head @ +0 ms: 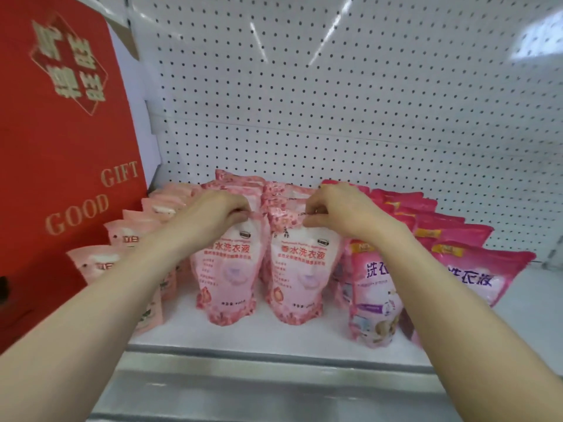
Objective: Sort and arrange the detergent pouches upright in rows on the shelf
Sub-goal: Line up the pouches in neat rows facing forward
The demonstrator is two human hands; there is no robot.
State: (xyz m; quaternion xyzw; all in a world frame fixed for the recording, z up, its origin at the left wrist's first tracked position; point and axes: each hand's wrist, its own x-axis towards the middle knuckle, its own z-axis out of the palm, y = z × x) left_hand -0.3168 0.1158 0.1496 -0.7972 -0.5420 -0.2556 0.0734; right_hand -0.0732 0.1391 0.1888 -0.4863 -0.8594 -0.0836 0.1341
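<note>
The left hand (217,210) has its fingers curled down over the top seal of the left floral pouch (227,275), pinching it between thumb and fingertips. The right hand (336,208) grips the top of the right floral pouch (298,278) in the same way. Both pouches stand upright on their bases, side by side and close together, a little back from the front edge of the shelf (533,315). Behind them more floral pouches (240,184) run back in two files towards the pegboard (335,86). Only their tops show above the knuckles, so I cannot tell how straight they sit.

To the left, a row of pale pink pouches (128,236) runs from front to back. They lean a little on one another and are partly hidden by the left forearm. To the right, the magenta pouches (451,236) fill two more files and tilt backwards. The far-right magenta pouch (475,275) at the front lies well reclined rather than standing. A red gift box (61,147) stands at the left end of the shelf, close beside the pale row.

The sorting looks largely done, since each kind sits in its own block. The step in hand appears to be squaring up the two front floral pouches so they head their files evenly. What seems left is to stand the magenta pouches properly upright, and perhaps to straighten the pale pink row. The shelf beyond the magenta files holds no pouches.
</note>
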